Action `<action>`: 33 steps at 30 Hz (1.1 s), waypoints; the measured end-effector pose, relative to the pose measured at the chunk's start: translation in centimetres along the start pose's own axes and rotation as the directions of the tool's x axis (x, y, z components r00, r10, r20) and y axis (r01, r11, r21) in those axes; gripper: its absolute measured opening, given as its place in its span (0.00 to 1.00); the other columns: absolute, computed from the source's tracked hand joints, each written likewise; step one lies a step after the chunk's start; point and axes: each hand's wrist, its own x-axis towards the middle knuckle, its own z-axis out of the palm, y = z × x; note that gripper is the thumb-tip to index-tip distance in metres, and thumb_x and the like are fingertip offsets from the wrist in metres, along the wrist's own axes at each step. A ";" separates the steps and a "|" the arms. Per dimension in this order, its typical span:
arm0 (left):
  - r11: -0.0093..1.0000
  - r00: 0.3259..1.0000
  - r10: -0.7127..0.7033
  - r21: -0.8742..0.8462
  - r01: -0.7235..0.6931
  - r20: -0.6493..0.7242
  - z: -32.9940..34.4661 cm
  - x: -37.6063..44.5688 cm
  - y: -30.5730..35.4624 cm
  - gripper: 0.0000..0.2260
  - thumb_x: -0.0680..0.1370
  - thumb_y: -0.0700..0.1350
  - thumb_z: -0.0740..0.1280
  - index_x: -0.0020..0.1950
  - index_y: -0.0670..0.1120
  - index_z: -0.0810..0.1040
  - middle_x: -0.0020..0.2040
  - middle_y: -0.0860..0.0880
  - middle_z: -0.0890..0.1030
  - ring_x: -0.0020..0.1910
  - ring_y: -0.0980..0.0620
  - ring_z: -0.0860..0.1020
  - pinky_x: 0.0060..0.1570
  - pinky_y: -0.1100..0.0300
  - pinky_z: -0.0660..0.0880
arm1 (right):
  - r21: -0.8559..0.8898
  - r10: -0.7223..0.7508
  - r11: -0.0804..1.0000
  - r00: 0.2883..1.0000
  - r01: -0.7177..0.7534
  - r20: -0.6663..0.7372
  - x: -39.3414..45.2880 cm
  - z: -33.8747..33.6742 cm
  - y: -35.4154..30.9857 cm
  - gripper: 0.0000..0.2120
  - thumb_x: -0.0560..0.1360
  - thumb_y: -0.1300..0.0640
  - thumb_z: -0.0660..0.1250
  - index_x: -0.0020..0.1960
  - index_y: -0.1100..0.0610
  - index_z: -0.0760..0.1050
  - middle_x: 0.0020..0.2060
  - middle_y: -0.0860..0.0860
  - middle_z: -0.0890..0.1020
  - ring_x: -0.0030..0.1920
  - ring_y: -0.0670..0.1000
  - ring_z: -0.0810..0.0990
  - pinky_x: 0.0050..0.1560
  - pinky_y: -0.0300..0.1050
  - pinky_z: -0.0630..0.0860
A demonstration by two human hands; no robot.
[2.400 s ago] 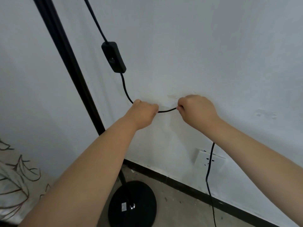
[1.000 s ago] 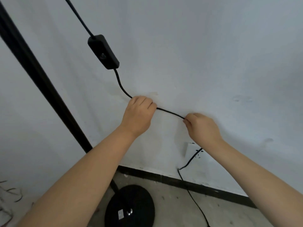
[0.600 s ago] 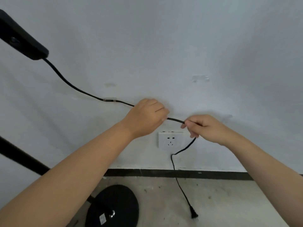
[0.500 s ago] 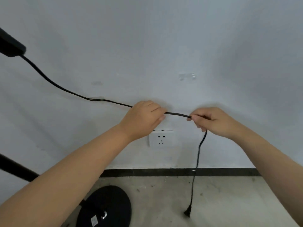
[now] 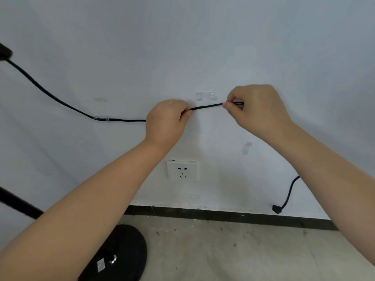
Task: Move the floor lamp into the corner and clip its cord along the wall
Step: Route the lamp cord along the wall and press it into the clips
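Nearest the camera: two bare forearms reach up and forward from the bottom corners. Lamp base, round and black, sits on the concrete floor at lower left, partly hidden behind the left forearm; a short length of the lamp pole slants up from it toward the left edge. Left hand: fingers curled shut around the black cord, knuckles toward the wall. Right hand: thumb and forefinger pinched closed on the same cord, other fingers folded. Between the hands the cord runs taut, rising slightly to the right, just below a clear adhesive clip on the wall; contact with that clip cannot be told. Left of the left hand the cord runs level into a second clear clip, seated there, then climbs to the inline switch at the left edge. A third clear clip sits lower right, empty. White socket lies below the hands, above the dark baseboard. The plug hangs free beside the right forearm, near the baseboard.
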 end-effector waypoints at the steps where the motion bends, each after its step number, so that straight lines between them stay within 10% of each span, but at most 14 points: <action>1: 1.000 1.000 -0.011 0.027 0.011 -0.027 -0.1 0.1 0.4 0.07 0.75 0.40 0.66 0.44 0.37 0.81 0.40 0.38 0.83 0.43 0.41 0.78 0.36 0.54 0.70 | -0.009 -0.023 1.000 1.000 0.023 -0.016 0.3 -0.2 0.0 0.10 0.74 0.57 0.62 0.46 0.62 0.77 0.43 0.61 0.83 0.46 0.61 0.78 0.48 0.54 0.75; 6: 0.990 0.997 0.046 0.135 -0.036 -0.066 -1.0 -0.1 1.5 0.06 0.68 0.36 0.71 0.32 0.34 0.79 0.30 0.36 0.80 0.36 0.39 0.79 0.26 0.57 0.71 | -0.056 -0.054 0.997 0.998 0.053 -0.029 1.3 -0.7 -0.7 0.10 0.75 0.57 0.60 0.47 0.62 0.77 0.44 0.60 0.82 0.46 0.62 0.77 0.47 0.52 0.74; 33: 0.923 0.932 0.360 0.163 -0.349 -0.045 -0.7 1.2 3.1 0.09 0.65 0.31 0.71 0.44 0.36 0.83 0.38 0.38 0.84 0.38 0.39 0.82 0.39 0.52 0.77 | 0.234 0.151 0.965 0.979 -0.116 -0.136 -3.7 1.2 3.7 0.08 0.74 0.65 0.62 0.38 0.66 0.77 0.29 0.53 0.73 0.34 0.53 0.69 0.31 0.39 0.58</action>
